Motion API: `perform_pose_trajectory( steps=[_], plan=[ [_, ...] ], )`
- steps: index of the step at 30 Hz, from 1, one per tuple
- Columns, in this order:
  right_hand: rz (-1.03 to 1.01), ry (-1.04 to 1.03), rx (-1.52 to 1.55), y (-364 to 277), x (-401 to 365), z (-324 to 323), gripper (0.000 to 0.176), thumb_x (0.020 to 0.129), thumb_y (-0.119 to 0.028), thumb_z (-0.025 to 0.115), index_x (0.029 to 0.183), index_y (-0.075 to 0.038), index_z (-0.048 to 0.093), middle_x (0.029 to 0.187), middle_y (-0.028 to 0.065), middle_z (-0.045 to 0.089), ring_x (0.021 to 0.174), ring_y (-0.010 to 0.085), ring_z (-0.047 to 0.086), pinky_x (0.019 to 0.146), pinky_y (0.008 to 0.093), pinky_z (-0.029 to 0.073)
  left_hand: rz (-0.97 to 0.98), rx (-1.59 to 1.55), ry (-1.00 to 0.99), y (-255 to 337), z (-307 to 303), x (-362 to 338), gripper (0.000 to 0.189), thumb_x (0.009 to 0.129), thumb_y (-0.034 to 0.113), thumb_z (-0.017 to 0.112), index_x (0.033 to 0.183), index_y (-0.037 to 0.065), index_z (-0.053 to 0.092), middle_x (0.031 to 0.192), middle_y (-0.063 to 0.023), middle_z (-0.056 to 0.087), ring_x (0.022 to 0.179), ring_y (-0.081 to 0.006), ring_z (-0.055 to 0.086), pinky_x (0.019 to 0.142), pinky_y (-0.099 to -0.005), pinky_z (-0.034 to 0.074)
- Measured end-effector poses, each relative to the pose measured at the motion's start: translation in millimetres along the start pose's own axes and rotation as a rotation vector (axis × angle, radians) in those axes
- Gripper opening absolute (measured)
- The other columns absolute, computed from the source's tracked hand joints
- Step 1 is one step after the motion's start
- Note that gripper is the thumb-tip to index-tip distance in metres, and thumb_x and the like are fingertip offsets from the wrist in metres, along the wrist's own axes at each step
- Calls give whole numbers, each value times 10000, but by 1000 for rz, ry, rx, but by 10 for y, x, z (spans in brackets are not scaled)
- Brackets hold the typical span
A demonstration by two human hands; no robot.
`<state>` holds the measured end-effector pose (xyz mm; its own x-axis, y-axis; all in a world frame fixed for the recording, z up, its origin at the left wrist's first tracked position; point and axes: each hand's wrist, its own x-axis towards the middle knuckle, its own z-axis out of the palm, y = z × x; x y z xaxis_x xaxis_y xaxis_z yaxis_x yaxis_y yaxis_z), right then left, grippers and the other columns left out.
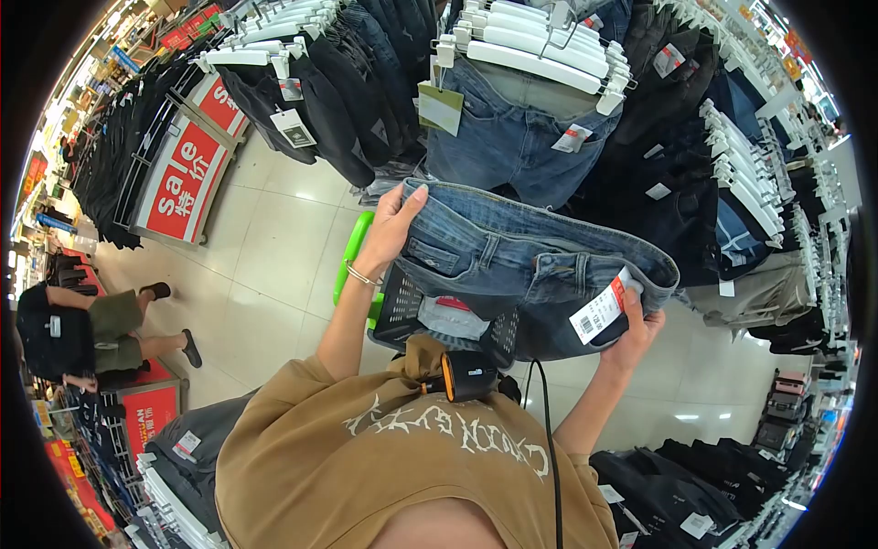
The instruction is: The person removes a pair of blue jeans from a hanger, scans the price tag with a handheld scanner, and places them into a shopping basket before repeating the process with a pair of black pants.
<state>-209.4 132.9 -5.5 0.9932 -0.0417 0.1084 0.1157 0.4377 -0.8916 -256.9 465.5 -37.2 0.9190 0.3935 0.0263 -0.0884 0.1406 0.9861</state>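
Note:
A pair of blue jeans (512, 252) is stretched by its waistband between my two hands. My left hand (391, 224) pinches the waistband at its left end, thumb on top. At the right end my right hand (636, 329) grips the jeans, its thumb beside a white and red price tag (599, 311). Beneath the jeans is a dark basket (399, 306) with a green handle (353, 258), and grey and red folded cloth (453, 320) lies in it.
Jeans on white hangers (535, 50) hang just ahead, with dark trousers (338, 101) to their left. A red sale sign (187, 169) stands at the left. A person (110, 329) in green shorts is at the far left. Dark clothes (686, 489) lie at the lower right.

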Motion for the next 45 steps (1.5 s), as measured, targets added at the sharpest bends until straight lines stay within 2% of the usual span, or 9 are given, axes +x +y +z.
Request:
perform_pose_trajectory(
  steps=[8,16,23,27,34,37,41,42,45],
  plan=[
    [23,25,-25,10,33,111,135,809,-25,651,929,27,617,860,76,652,703,119,625,647,247,511,124,36,49,-1,-112,136,274,957,274,544,874,23,613,767,85,550,715,-14,439,655,-203,382],
    [40,-51,-265,101,102,160,253,769,-63,731,992,32,661,958,73,668,856,115,607,826,256,443,450,467,197,450,-7,447,289,950,257,540,921,-28,574,635,-67,437,630,-71,336,547,-249,340],
    [50,-111,-369,220,358,407,224,788,-69,720,996,0,673,951,62,672,869,102,599,834,251,430,467,424,159,568,-102,964,310,963,274,517,949,-30,579,627,-37,452,623,-72,349,551,-258,346],
    [79,-189,-402,378,673,519,184,796,-59,709,965,-10,655,859,2,639,746,52,548,666,208,418,528,274,115,546,-69,1241,315,964,282,515,929,-26,574,641,0,450,640,-70,362,568,-265,352],
    [82,-286,-470,959,994,719,262,703,30,671,962,13,638,841,6,642,747,73,572,693,227,453,372,346,90,487,-191,1498,336,901,294,612,751,-6,590,589,39,426,585,-49,362,519,-253,328],
    [68,-277,-461,1040,1008,769,261,687,41,648,946,12,640,833,8,639,743,75,572,689,226,455,364,257,30,500,-300,1571,240,831,197,652,742,-19,599,582,43,457,551,-43,369,498,-253,324],
    [13,-264,-508,935,1065,819,251,674,43,616,921,3,638,811,5,625,743,77,570,692,223,454,255,469,-3,452,-557,1628,241,801,175,530,784,-45,626,587,6,514,608,-76,487,607,-249,421],
    [-6,-259,-529,898,1071,829,239,682,35,615,918,4,636,796,1,616,743,77,564,697,221,452,136,556,-97,417,-652,1660,289,776,186,489,904,-44,609,686,-49,555,686,-120,509,705,-264,436],
    [-82,-168,-563,750,1056,907,191,696,33,586,877,2,639,774,-20,590,720,60,526,668,212,414,9,464,-82,252,-690,1626,318,755,172,489,1002,-21,545,813,-99,544,761,-156,484,759,-284,420]
  ],
)
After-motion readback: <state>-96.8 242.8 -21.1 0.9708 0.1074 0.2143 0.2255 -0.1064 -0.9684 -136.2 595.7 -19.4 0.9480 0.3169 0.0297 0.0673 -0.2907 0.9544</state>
